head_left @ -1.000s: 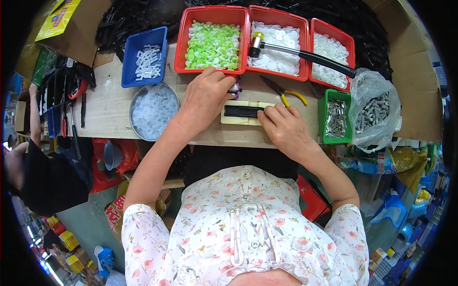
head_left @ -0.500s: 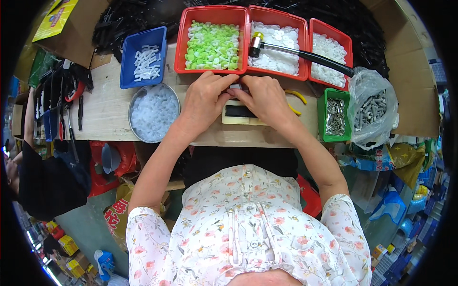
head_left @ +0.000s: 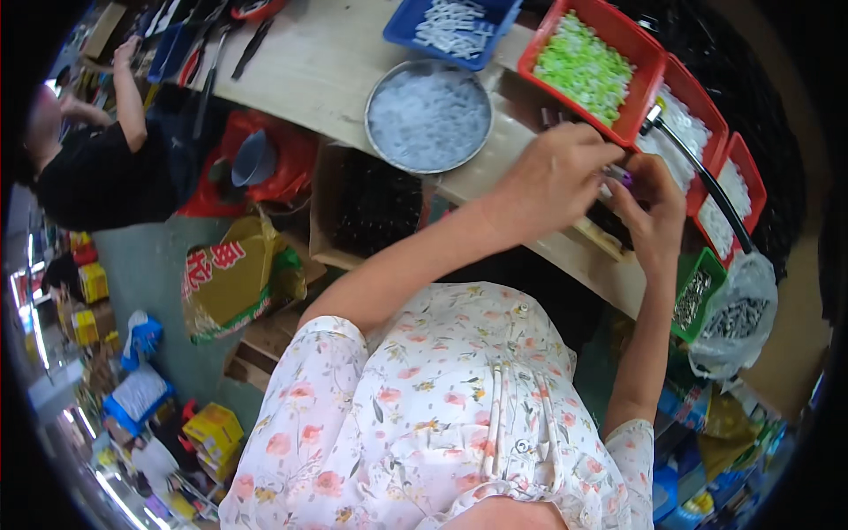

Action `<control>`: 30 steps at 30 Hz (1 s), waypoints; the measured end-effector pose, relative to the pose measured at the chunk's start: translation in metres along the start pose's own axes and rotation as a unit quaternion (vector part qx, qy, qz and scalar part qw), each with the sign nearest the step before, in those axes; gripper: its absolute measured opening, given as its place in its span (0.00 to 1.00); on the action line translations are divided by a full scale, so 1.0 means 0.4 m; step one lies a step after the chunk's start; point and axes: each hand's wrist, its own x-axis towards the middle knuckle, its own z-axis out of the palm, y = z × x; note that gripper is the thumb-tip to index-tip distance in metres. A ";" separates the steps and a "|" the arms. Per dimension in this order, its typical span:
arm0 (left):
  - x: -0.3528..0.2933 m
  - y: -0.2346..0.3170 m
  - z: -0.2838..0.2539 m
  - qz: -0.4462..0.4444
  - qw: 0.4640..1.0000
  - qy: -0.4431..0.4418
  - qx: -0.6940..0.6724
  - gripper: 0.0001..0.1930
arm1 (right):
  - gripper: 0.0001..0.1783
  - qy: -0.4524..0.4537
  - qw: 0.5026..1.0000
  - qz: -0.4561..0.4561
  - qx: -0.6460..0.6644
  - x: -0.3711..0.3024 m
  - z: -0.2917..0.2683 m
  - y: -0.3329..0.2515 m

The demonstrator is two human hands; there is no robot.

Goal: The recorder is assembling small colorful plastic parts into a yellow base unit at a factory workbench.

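My left hand (head_left: 558,181) and my right hand (head_left: 658,212) meet over the workbench, in front of the red bin of green and white plastic pieces (head_left: 581,66). A small shiny piece (head_left: 622,177) with a purplish glint shows at the right hand's fingertips, its kind too small to tell. The left fingers are closed beside it, slightly smeared by motion; what they grip, if anything, is hidden. Under the hands lies a cream-coloured block (head_left: 601,238) with a dark strip, partly covered by the right hand.
A round metal bowl (head_left: 430,119) of translucent pieces and a blue bin (head_left: 397,26) of white parts stand left. A black-handled hammer (head_left: 707,172) lies across the right-hand red bins. Beyond are a green bin (head_left: 712,261) and a plastic bag (head_left: 751,309) of metal parts. A co-worker (head_left: 110,168) is at far left.
The view has turned, so the bench now slants down to the right. My hands remain together over the block, and the small piece now shows at the right fingertips.
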 end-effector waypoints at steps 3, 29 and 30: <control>-0.021 0.036 0.025 -0.077 0.988 0.019 -0.136 0.17 | 0.17 -0.005 0.999 -0.048 -0.011 -0.002 -0.006 -0.014; -0.070 0.048 -0.032 -0.378 0.781 0.135 -0.478 0.11 | 0.15 0.070 0.949 -0.182 -0.249 -0.070 0.035 -0.091; -0.079 0.045 -0.045 -0.354 0.838 0.149 -0.387 0.10 | 0.13 0.039 0.949 -0.168 -0.265 -0.075 0.039 -0.092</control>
